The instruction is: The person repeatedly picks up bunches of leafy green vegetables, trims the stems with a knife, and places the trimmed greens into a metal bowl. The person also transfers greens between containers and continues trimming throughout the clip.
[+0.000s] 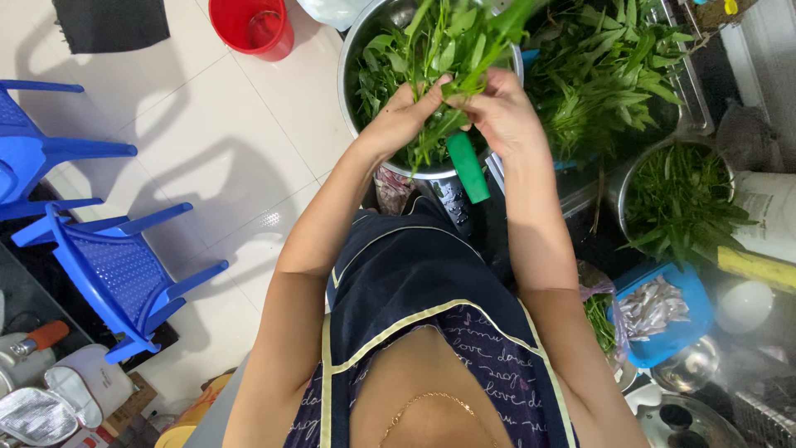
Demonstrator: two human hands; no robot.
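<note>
My left hand and my right hand meet over a large steel bowl full of leafy green stalks. Both hands grip one bunch of green stalks that rises from between them. A green knife handle sticks down from under my right hand; whether that hand also holds it I cannot tell. My arms reach down from my dark apron.
A heap of greens lies in a metal tray to the right. A smaller steel bowl of greens stands beyond it, near a blue tray of small fish. Two blue plastic chairs and a red bucket stand on the white tile floor.
</note>
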